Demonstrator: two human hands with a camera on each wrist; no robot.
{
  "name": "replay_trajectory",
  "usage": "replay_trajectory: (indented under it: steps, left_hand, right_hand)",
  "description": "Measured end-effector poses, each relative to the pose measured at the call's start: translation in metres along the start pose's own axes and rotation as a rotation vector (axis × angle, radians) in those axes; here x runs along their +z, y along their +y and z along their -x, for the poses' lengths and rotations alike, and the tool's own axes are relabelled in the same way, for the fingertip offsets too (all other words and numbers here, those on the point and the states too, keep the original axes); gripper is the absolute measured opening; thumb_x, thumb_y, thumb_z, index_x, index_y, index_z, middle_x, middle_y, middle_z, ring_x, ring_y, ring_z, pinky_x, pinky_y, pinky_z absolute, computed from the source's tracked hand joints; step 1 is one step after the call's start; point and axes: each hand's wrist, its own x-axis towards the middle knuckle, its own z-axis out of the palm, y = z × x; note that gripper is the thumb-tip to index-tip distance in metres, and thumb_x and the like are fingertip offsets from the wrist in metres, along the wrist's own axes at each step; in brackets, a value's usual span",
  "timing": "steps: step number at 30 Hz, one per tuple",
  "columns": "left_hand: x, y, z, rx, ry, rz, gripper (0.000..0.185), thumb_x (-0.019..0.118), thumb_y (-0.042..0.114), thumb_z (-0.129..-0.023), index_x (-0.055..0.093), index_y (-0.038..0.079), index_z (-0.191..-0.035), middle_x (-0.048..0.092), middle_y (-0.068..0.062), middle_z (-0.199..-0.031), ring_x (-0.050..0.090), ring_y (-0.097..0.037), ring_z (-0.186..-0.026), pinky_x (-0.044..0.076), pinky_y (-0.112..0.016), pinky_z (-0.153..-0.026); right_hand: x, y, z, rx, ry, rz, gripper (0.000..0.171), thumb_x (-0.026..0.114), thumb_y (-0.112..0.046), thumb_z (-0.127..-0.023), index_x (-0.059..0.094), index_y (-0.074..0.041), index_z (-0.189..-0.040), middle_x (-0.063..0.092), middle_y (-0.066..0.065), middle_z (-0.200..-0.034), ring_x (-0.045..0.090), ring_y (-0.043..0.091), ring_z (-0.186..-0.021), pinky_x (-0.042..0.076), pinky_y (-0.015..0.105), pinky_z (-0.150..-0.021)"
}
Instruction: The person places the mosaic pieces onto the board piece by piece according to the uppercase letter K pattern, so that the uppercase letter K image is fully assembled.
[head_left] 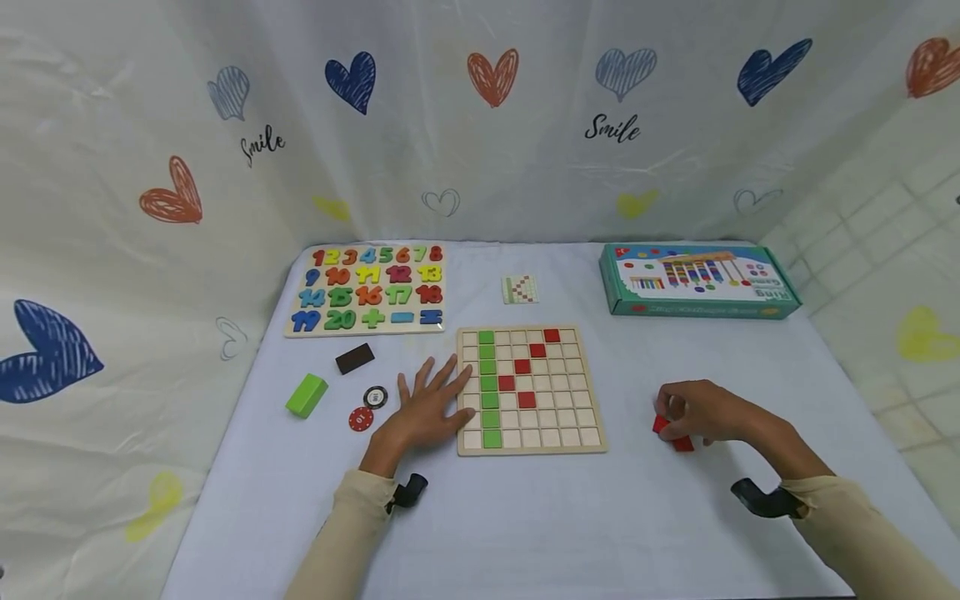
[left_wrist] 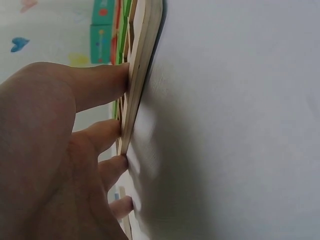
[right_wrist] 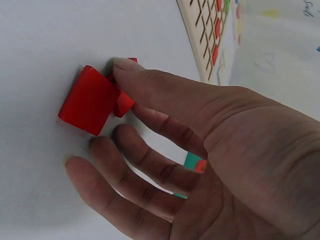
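Red blocks [head_left: 672, 433] at 3 o'clock of the grid board [head_left: 531, 390] sit under the right hand [head_left: 705, 412], fingers pinching 1, while the left hand [head_left: 427, 408], fingers released flat, steadies the board's 9 o'clock edge; 5 red and 7 green cells filled, most cells open.

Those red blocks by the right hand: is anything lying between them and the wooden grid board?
Nothing visible does. The red blocks sit under the right hand, and only bare white table lies between them and the grid board. The left hand rests at the board's far edge.

Beige long sleeves [head_left: 352, 508]; black wrist straps [head_left: 408, 492].
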Motion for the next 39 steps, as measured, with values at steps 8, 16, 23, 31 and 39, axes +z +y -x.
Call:
replay_trajectory:
  steps: [8, 16, 23, 31, 39]
  left_hand:
    - [0.0013, -0.0013, -0.0002, 0.009, 0.006, 0.002, 0.075, 0.062, 0.045, -0.104, 0.030, 0.027, -0.169, 0.012, -0.002, -0.180, -0.003, -0.039, -0.165, -0.009, -0.078, -0.120]
    - [0.0009, -0.0008, -0.0009, 0.004, 0.008, -0.004, 0.075, 0.061, 0.045, -0.104, 0.030, 0.027, -0.169, 0.012, -0.001, -0.180, -0.003, -0.039, -0.165, -0.009, -0.078, -0.120]
    - [0.0004, 0.0002, 0.0001, 0.001, 0.008, -0.004, 0.075, 0.062, 0.045, -0.104, 0.030, 0.027, -0.169, 0.012, -0.001, -0.180, -0.003, -0.039, -0.165, -0.008, -0.079, -0.120]
    - [-0.0001, 0.0017, 0.0009, 0.003, 0.014, 0.005, 0.075, 0.062, 0.044, -0.104, 0.030, 0.027, -0.169, 0.013, -0.003, -0.180, -0.003, -0.040, -0.165, -0.008, -0.079, -0.120]
    - [0.0013, 0.0012, -0.0006, -0.001, 0.013, -0.003, 0.075, 0.062, 0.045, -0.104, 0.030, 0.027, -0.169, 0.012, -0.002, -0.180, -0.004, -0.039, -0.165, -0.009, -0.078, -0.120]
  right_hand:
    - [0.0031, 0.0026, -0.0028, -0.031, 0.030, 0.025, 0.030, 0.087, -0.017, -0.088, 0.062, -0.008, -0.102, 0.062, 0.005, -0.095, 0.056, 0.022, -0.089, 0.053, 0.036, -0.068]
    - [0.0049, 0.0058, -0.0048, -0.047, 0.043, 0.028, 0.032, 0.088, -0.016, -0.087, 0.060, -0.007, -0.100, 0.061, 0.003, -0.092, 0.056, 0.021, -0.089, 0.050, 0.033, -0.071]
    - [0.0052, 0.0050, -0.0014, -0.065, 0.045, -0.001, 0.032, 0.086, -0.017, -0.089, 0.059, -0.006, -0.102, 0.061, 0.003, -0.092, 0.056, 0.021, -0.088, 0.050, 0.030, -0.069]
    - [0.0004, 0.0076, 0.0001, -0.095, 0.034, -0.008, 0.025, 0.081, -0.019, -0.094, 0.063, -0.005, -0.105, 0.065, 0.002, -0.095, 0.058, 0.020, -0.090, 0.052, 0.030, -0.071]
    - [-0.0043, 0.0046, 0.0001, -0.122, 0.023, -0.025, 0.022, 0.081, -0.017, -0.094, 0.067, -0.005, -0.106, 0.068, 0.001, -0.094, 0.060, 0.020, -0.089, 0.053, 0.029, -0.072]
